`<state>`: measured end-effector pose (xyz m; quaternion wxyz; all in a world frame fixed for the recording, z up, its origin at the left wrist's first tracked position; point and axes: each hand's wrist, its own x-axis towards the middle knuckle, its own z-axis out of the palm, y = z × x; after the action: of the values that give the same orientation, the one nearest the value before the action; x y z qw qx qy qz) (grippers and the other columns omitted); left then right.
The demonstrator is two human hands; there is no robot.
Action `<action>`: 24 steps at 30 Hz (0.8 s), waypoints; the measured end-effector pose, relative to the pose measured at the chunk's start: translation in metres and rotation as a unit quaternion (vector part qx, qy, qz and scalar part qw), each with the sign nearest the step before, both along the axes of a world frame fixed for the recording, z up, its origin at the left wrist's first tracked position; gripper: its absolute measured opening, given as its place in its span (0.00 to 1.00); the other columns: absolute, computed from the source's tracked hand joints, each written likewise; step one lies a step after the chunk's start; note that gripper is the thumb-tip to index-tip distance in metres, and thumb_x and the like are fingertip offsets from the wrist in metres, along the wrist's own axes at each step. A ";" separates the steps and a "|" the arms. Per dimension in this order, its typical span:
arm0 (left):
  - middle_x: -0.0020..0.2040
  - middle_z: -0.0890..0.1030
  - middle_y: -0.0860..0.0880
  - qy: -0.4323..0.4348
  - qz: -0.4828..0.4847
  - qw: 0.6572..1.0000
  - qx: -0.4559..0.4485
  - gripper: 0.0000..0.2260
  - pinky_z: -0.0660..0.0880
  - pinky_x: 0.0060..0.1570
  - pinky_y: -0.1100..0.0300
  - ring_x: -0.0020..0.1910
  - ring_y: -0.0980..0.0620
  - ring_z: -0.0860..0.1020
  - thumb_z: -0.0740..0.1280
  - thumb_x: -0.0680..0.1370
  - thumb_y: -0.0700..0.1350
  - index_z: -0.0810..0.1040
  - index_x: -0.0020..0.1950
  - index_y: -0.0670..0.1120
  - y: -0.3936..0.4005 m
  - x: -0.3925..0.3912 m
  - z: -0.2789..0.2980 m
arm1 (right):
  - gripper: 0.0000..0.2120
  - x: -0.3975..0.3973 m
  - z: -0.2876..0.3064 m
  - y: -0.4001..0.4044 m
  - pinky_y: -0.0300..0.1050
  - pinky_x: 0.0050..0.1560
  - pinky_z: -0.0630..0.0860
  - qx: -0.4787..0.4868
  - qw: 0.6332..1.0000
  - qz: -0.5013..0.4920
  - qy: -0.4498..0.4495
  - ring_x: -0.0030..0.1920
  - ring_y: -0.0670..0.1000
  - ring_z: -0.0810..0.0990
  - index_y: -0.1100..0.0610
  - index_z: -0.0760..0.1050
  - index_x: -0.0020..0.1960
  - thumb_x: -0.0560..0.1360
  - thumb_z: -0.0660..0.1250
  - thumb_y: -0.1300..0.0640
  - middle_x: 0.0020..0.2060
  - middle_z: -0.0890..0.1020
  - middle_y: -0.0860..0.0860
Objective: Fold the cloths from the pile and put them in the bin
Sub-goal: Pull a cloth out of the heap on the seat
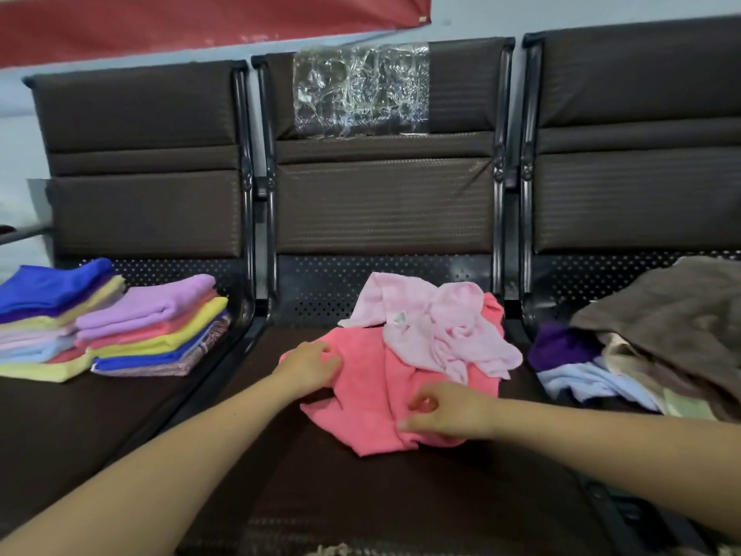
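A coral pink cloth (369, 395) lies crumpled on the middle seat of a brown bench. A pale pink cloth (433, 327) sits bunched on its far right part. My left hand (310, 365) rests on the coral cloth's left edge with fingers curled into the fabric. My right hand (445, 411) pinches the coral cloth near its front right corner. A pile of unfolded cloths (641, 347), brown, purple, light blue and beige, lies on the right seat. No bin is in view.
Two stacks of folded cloths (120, 331) in blue, yellow, lilac and coral stand on the left seat. Black metal armrest bars (260, 298) separate the seats. The bench backrests rise behind, one with a clear plastic patch (361, 90).
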<state>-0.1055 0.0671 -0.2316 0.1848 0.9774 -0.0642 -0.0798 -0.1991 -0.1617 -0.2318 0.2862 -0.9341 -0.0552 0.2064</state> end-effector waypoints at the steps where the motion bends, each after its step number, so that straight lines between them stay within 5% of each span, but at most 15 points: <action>1: 0.60 0.77 0.41 0.006 0.001 1.000 0.009 0.21 0.71 0.58 0.53 0.59 0.40 0.75 0.56 0.75 0.54 0.78 0.60 0.45 0.003 0.007 -0.004 | 0.20 0.001 -0.003 0.001 0.39 0.39 0.72 -0.005 1.000 -0.005 -0.017 0.37 0.46 0.75 0.58 0.79 0.51 0.74 0.67 0.41 0.37 0.78 0.50; 6: 0.71 0.69 0.44 -0.022 0.038 0.999 0.024 0.25 0.65 0.67 0.50 0.70 0.41 0.67 0.57 0.79 0.58 0.67 0.72 0.46 0.008 0.049 -0.015 | 0.20 0.029 -0.012 -0.014 0.44 0.44 0.72 -0.063 0.986 -0.132 -0.077 0.45 0.51 0.78 0.55 0.76 0.35 0.77 0.60 0.42 0.40 0.80 0.53; 10: 0.75 0.63 0.45 0.004 0.020 0.997 0.076 0.35 0.59 0.71 0.50 0.73 0.41 0.62 0.58 0.76 0.66 0.55 0.78 0.49 -0.001 0.062 -0.030 | 0.25 0.042 -0.017 -0.031 0.48 0.58 0.72 -0.169 0.963 -0.129 -0.167 0.58 0.55 0.73 0.49 0.80 0.55 0.69 0.56 0.36 0.53 0.77 0.55; 13: 0.65 0.72 0.44 -0.008 -0.019 0.995 0.102 0.30 0.69 0.62 0.52 0.62 0.44 0.73 0.62 0.74 0.66 0.68 0.69 0.50 0.000 0.057 -0.040 | 0.25 0.054 -0.020 -0.035 0.50 0.62 0.69 -0.218 0.947 -0.143 -0.187 0.64 0.56 0.67 0.54 0.72 0.62 0.74 0.62 0.38 0.60 0.68 0.54; 16: 0.45 0.81 0.47 -0.022 -0.060 0.998 -0.003 0.11 0.73 0.47 0.53 0.46 0.48 0.79 0.67 0.76 0.54 0.76 0.45 0.47 0.007 0.051 -0.040 | 0.24 0.064 -0.020 -0.036 0.46 0.57 0.69 -0.189 0.951 -0.160 -0.188 0.60 0.55 0.72 0.58 0.72 0.58 0.73 0.67 0.41 0.59 0.73 0.55; 18: 0.37 0.78 0.47 -0.031 -0.061 0.994 -0.085 0.12 0.71 0.45 0.50 0.40 0.48 0.76 0.67 0.76 0.51 0.74 0.37 0.45 0.010 0.043 -0.027 | 0.11 0.068 -0.020 -0.034 0.42 0.46 0.67 -0.167 0.960 -0.126 -0.188 0.52 0.53 0.77 0.55 0.73 0.45 0.74 0.67 0.47 0.49 0.79 0.52; 21: 0.40 0.78 0.46 -0.081 -0.024 0.966 -0.245 0.15 0.70 0.51 0.52 0.41 0.53 0.74 0.64 0.75 0.52 0.78 0.40 0.40 0.024 0.026 -0.015 | 0.17 0.069 -0.022 -0.032 0.43 0.32 0.61 -0.141 0.969 -0.099 -0.174 0.37 0.51 0.73 0.52 0.64 0.29 0.74 0.64 0.51 0.29 0.71 0.46; 24: 0.45 0.81 0.44 0.000 0.070 0.907 -0.415 0.08 0.72 0.51 0.53 0.45 0.48 0.77 0.64 0.78 0.43 0.82 0.50 0.43 0.040 0.001 0.017 | 0.17 0.069 -0.005 -0.014 0.42 0.36 0.67 0.029 0.981 -0.120 -0.150 0.35 0.47 0.71 0.50 0.67 0.28 0.74 0.66 0.48 0.29 0.72 0.45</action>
<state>-0.1044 0.1069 -0.2142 0.5786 0.8146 -0.0230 -0.0330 -0.1299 -0.1757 -0.2373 0.3243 -0.9455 0.0086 0.0261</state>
